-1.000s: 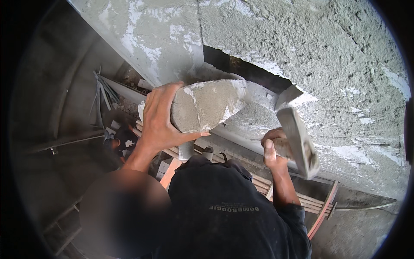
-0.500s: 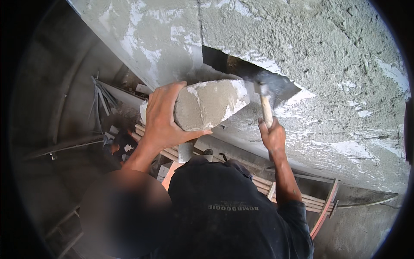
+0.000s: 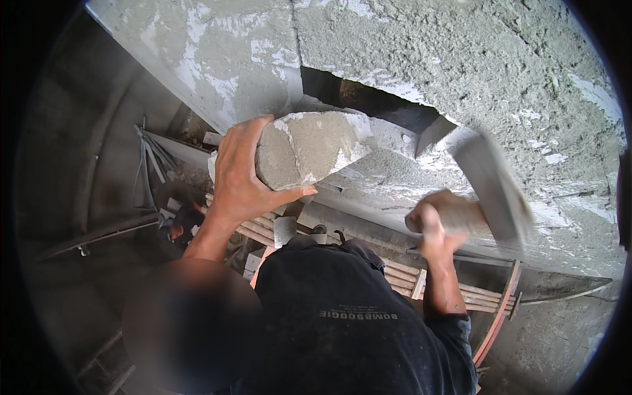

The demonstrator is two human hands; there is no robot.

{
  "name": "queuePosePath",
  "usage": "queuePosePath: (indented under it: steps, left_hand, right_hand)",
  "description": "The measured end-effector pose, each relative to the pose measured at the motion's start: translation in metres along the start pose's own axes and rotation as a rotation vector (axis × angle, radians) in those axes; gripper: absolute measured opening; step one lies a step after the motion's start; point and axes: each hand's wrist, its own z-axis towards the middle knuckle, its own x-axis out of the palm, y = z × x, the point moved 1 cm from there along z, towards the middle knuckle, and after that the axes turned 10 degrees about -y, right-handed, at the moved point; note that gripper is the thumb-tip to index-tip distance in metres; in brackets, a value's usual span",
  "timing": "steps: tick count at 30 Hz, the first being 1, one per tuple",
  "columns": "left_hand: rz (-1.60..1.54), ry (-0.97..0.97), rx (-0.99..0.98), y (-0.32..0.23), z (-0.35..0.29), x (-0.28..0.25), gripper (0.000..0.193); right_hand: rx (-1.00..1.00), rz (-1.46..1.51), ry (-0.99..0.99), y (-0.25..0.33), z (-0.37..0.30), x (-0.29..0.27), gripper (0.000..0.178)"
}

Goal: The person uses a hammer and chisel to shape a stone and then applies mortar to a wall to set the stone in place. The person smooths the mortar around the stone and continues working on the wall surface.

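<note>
My left hand (image 3: 237, 174) grips a cut piece of grey block (image 3: 309, 148), fingers over its back end and thumb beneath. The block's rough, mortar-covered face carries white bare patches. It is held beside a dark opening (image 3: 375, 97) in the plastered wall; whether it touches the edge cannot be told. To the right, my right hand (image 3: 441, 230) is closed round the wooden handle of a hammer with a long, broad metal head (image 3: 490, 191), smeared by motion. The hammer head is apart from the block, in front of the wall's lower right part.
A rough grey plastered wall (image 3: 500, 72) fills the upper right. Below are scaffold poles or planks (image 3: 471, 299) and a reddish bar (image 3: 497, 316). Another person (image 3: 181, 224) is far down at the left. Loose boards (image 3: 151, 155) lean near rubble.
The hammer has swung away from the block and opening, down to the right, with my right hand turned. The block and my left hand have shifted slightly left and up.
</note>
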Motion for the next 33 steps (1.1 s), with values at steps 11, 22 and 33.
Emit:
queuePosePath:
  steps: [11,22,33]
  left_hand:
    - [0.012,0.009,0.004,0.004,-0.004,0.0,0.096]
    - [-0.007,0.029,-0.022,0.001,-0.001,0.0,0.095]
    - [0.009,0.018,0.002,-0.002,0.008,0.002,0.094]
  right_hand:
    - [-0.046,0.13,-0.061,-0.007,-0.007,-0.009,0.024]
    - [-0.049,-0.163,0.008,-0.033,-0.023,-0.006,0.025]
    - [0.0,-0.382,0.029,-0.073,-0.03,0.0,0.023]
